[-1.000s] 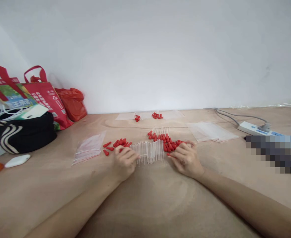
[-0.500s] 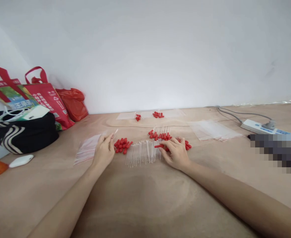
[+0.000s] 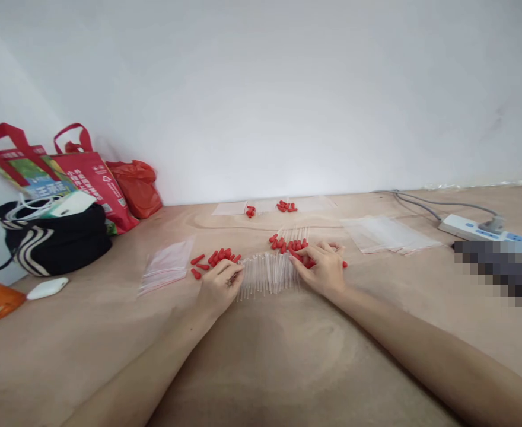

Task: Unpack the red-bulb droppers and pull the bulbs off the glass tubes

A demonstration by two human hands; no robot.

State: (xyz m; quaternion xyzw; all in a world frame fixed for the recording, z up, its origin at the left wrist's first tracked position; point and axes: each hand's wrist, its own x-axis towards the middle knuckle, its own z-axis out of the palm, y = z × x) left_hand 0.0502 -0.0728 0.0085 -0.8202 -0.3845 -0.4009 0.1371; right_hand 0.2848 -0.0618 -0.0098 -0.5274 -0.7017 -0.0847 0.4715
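Note:
A row of slim clear tubes point(image 3: 267, 274) lies side by side on the wooden table in front of me. At its left end is my left hand point(image 3: 220, 286), its fingertips pinched together; what is in them, if anything, is hidden. My right hand point(image 3: 323, 271) is closed at the row's right end, thumb and fingers on a red rubber bulb point(image 3: 294, 255). More red bulbs are partly covered by this hand. Beyond the left hand lies a loose pile of red bulbs point(image 3: 219, 256). Just behind the row are clear tubes with red bulbs at their near ends point(image 3: 281, 243).
Clear zip bags lie in a left stack point(image 3: 167, 264) and a right stack point(image 3: 383, 234). Farther back are more bags point(image 3: 317, 204) with small red-bulb groups point(image 3: 286, 206). Shopping bags point(image 3: 94, 184) and a black pouch point(image 3: 65, 240) stand left; a power strip point(image 3: 465, 227) lies right.
My left hand has moved right, from beside the bulb pile to the tube row's left end; the clear tube it held no longer shows. Several left-pile bulbs lie more spread out.

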